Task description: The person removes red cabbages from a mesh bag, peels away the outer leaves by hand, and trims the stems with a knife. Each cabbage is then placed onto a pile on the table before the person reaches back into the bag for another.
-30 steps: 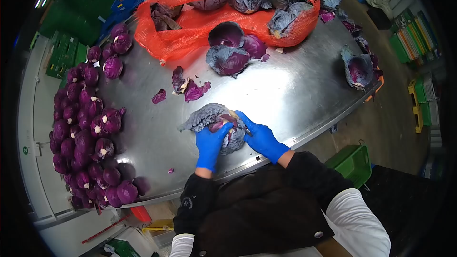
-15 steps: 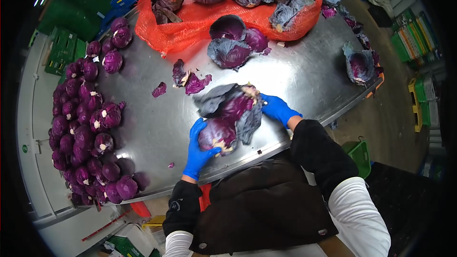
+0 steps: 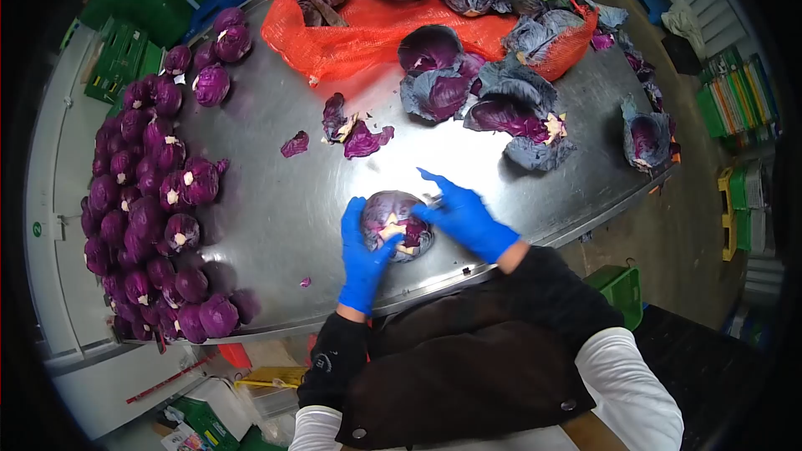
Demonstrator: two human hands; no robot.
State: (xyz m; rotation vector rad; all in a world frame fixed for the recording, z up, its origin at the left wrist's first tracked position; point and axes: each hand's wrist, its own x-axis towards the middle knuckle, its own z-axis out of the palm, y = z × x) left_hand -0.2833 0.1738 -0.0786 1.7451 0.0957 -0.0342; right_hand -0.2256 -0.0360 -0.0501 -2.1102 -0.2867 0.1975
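Observation:
A red cabbage (image 3: 399,205) rests on the steel table in front of me, its pale cut stem facing me. My left hand (image 3: 363,255), in a blue glove, is wrapped round its left side, thumb near the stem. At its right side is my right hand (image 3: 468,221), also blue-gloved, with fingers spread and the thumb against or very near the cabbage. A small pale patch shows between that thumb and forefinger; what it is I cannot make out. Loose outer leaves (image 3: 535,121) with a pale stem piece lie beyond my right hand.
An orange net sack (image 3: 359,54) with unpeeled cabbages lies at the back of the steel table (image 3: 276,209). Peeled cabbages (image 3: 146,221) are heaped along the left edge. Leaf scraps (image 3: 365,140) lie mid-table, and another cupped leaf (image 3: 647,135) at the right edge.
The outer leaves have left the cabbage and lie farther back on the right. My right hand has let go of them and come back to the cabbage, which my left hand still holds.

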